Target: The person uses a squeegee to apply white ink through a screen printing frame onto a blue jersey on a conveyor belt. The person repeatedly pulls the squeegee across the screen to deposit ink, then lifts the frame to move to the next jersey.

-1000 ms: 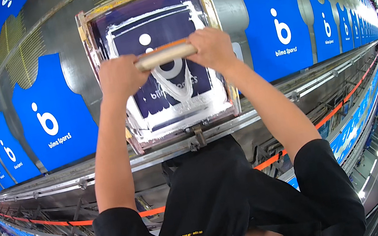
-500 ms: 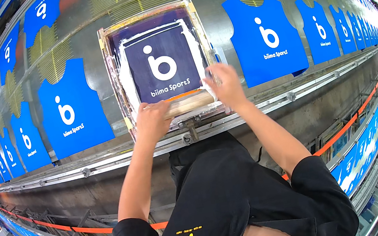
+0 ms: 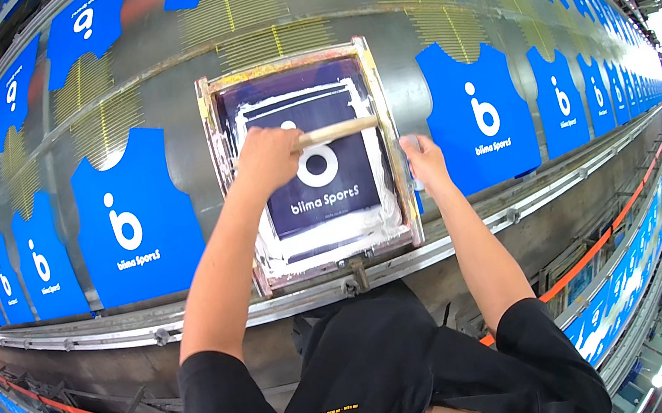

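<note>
Fingers of left hand (image 3: 268, 157) clamp squeegee (image 3: 336, 130); right hand (image 3: 426, 159) grips screen frame (image 3: 391, 122); blue jerseys (image 3: 128, 223) flank

Left hand (image 3: 268, 157) covers the near end of the wooden squeegee (image 3: 336, 130); blade edge not visible beneath the handle. Left forearm hides part of the printing screen (image 3: 309, 166) and its left frame rail. Right hand (image 3: 426, 160) on the right frame rail; fingertips not resolvable. Blue shirt panels (image 3: 123, 219) along the bench (image 3: 156, 104) shrink to unreadable at both rims; top row cut off by the upper edge.
</note>
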`<act>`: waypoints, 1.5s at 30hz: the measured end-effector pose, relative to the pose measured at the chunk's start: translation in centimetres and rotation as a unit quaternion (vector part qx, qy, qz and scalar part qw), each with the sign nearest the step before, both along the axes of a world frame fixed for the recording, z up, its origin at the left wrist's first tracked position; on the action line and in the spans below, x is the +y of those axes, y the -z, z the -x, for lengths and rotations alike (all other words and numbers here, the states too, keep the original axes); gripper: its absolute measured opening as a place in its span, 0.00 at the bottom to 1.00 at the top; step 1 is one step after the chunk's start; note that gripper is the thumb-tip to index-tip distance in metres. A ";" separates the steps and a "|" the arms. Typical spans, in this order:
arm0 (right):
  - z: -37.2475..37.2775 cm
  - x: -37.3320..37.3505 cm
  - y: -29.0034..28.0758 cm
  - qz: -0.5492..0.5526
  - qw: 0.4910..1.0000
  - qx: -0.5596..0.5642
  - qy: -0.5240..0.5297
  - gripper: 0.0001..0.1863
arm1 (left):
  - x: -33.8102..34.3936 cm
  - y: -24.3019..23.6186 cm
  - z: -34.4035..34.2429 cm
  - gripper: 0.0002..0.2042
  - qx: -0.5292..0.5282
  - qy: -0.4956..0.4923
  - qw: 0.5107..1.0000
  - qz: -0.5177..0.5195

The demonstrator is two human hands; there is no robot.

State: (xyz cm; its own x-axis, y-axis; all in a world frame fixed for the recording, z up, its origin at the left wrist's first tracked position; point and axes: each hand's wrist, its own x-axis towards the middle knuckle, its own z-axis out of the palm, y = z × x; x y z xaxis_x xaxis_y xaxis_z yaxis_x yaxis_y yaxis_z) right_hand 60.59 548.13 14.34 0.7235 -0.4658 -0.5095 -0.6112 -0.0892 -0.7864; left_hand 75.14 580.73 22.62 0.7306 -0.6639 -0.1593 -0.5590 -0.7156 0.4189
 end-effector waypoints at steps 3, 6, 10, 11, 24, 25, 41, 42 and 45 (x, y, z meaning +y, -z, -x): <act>-0.6 0.4 -1.8 -0.040 0.999 0.005 0.028 0.20 | -0.8 0.7 -5.6 0.12 0.002 0.003 1.000 -0.022; -0.8 0.8 -3.6 -0.042 0.998 -0.012 0.039 0.19 | -1.0 1.3 -7.6 0.13 0.007 -0.017 1.000 -0.017; -0.9 1.4 -5.1 0.013 0.998 -0.060 0.022 0.20 | -0.5 1.6 -4.8 0.12 0.002 -0.030 0.999 0.012; -0.9 1.4 -5.4 0.005 0.998 -0.055 0.024 0.20 | -0.1 1.7 -3.0 0.11 -0.012 -0.030 0.999 0.038; -0.5 2.5 -6.4 0.167 0.968 -0.186 -0.006 0.24 | 3.5 2.9 24.4 0.25 -0.126 -0.057 0.985 0.103; -0.6 3.0 -6.9 0.146 0.977 -0.156 0.011 0.22 | 4.2 2.5 23.9 0.26 -0.107 -0.044 0.988 0.104; -2.6 43.3 0.2 0.061 0.978 -0.191 0.051 0.16 | 42.8 -0.5 17.2 0.24 0.006 -0.077 0.996 0.035; -2.8 45.3 0.1 0.056 0.980 -0.185 0.045 0.15 | 44.5 -0.3 17.0 0.24 0.004 -0.075 0.997 0.022; -3.4 49.4 -0.1 0.066 0.982 -0.172 0.052 0.14 | 48.3 -0.8 17.7 0.23 -0.063 -0.058 0.995 0.042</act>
State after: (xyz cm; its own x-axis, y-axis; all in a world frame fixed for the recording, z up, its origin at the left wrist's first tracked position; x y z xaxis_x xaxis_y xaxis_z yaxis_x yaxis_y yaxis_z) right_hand 64.00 597.58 14.47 0.7872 -0.5918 -0.1735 -0.3232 -0.1563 -0.9333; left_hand 57.48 629.01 23.41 0.8142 -0.5805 -0.0095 -0.5257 -0.7442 0.4121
